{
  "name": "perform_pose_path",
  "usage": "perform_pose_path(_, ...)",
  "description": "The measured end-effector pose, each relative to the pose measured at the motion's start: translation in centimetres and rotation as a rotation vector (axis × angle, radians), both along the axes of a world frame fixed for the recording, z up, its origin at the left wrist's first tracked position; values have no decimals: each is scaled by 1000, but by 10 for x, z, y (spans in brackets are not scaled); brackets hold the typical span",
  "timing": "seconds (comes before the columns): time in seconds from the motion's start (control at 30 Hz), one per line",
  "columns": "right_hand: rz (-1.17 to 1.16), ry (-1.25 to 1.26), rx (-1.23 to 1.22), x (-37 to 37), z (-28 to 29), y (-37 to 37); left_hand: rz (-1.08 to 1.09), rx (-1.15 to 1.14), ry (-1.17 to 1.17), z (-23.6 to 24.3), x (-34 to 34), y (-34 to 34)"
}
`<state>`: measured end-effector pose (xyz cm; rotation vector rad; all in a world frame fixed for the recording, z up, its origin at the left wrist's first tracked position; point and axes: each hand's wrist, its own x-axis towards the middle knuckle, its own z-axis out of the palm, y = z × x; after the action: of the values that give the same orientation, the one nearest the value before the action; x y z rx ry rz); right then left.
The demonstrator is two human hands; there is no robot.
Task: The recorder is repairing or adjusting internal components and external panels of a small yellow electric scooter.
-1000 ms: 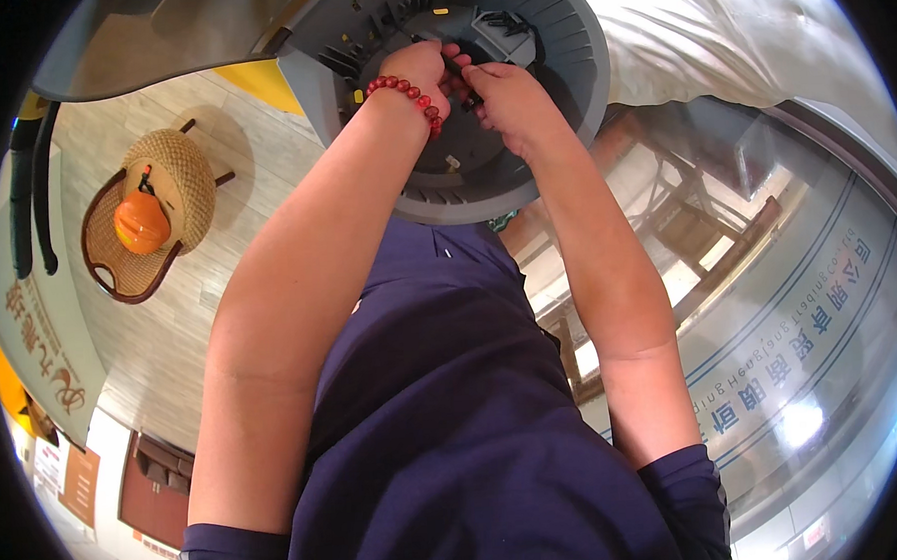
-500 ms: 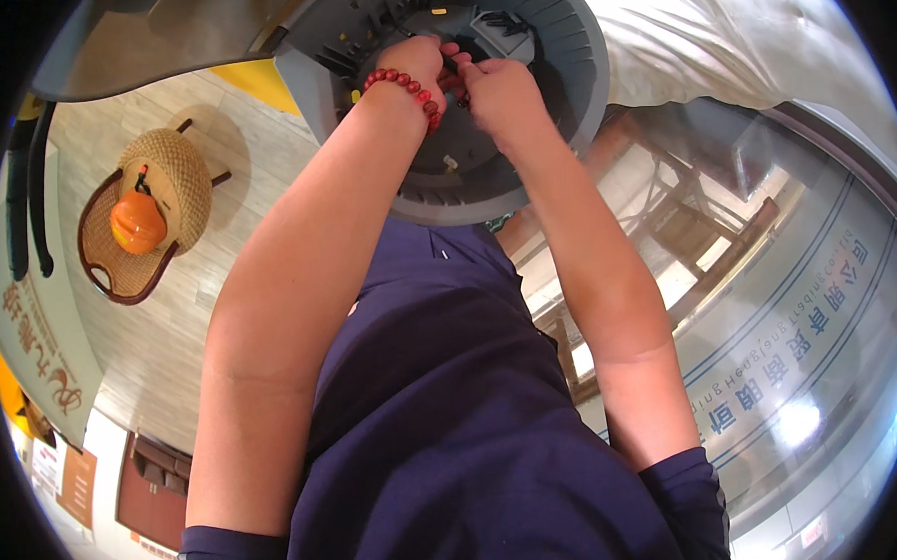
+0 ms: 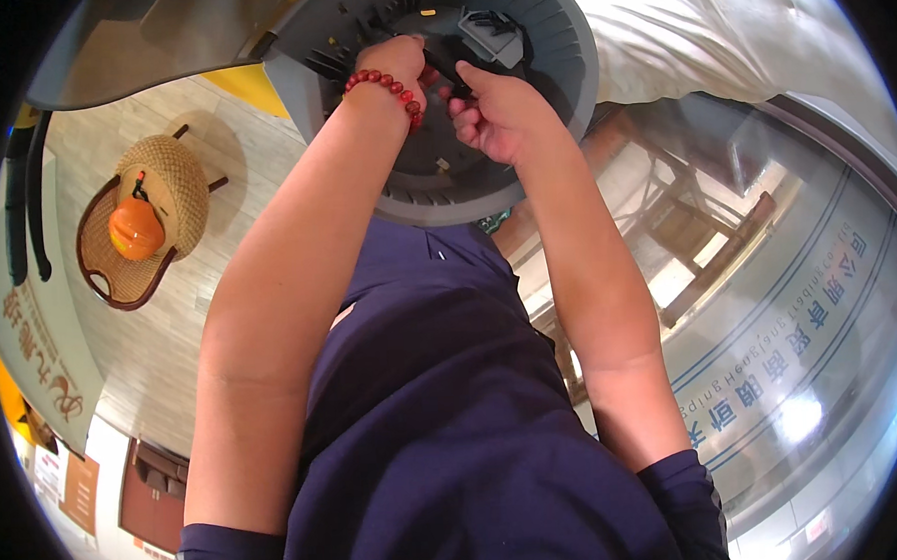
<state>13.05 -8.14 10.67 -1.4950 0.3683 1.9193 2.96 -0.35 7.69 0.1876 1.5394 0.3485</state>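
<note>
A round grey plastic housing (image 3: 569, 65) with ribbed walls surrounds both my hands. My left hand (image 3: 391, 70), with a red bead bracelet at its wrist, is curled around a slim black part (image 3: 443, 62), its fingertips partly hidden. My right hand (image 3: 491, 113) grips that part's lower end between thumb and fingers, with the other fingers curled below. Inside the housing, a grey boxy component (image 3: 498, 48) with black wires sits beyond my right hand. Small yellow pieces and black slots line the housing. What the black part is exactly, I cannot tell.
At left, a wicker chair (image 3: 174, 172) holds an orange helmet (image 3: 136, 229). A printed board (image 3: 62, 367) stands at the left edge. White sheeting (image 3: 718, 28) lies at upper right. A curved transparent surface (image 3: 823, 384) with blue lettering is at right, with wooden furniture behind it.
Both hands have shifted slightly left within the housing. My right hand has turned, its curled lower fingers now showing more, and a bit more of the black part is visible between the hands.
</note>
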Motion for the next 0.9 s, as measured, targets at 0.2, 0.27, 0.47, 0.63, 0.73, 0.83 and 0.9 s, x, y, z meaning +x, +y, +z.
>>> perform_pose_path(0.2, -2, -210, 31, -12, -5, -6, 15, -6, 25, 0, 0, -4)
perform_pose_path(0.27, -47, -258, 43, -13, -6, -7, -36, 30, 3, 1, 0, -5)
perform_pose_path(0.47, 397, -1206, 455, -18, -9, -5, 65, 34, -174, -8, 2, 3)
perform_pose_path(0.63, 479, -1483, 703, -12, -2, -2, 57, 106, -158, -15, 2, 4)
perform_pose_path(0.73, 78, -703, 347, -7, 11, 3, 55, 93, -169, -12, 1, 6)
perform_pose_path(0.83, -77, -170, 226, -1, 18, 5, -29, 75, -141, -14, -1, 9)
perform_pose_path(0.9, -288, -52, 175, 3, 13, 8, -102, 57, -103, -10, 0, 9)
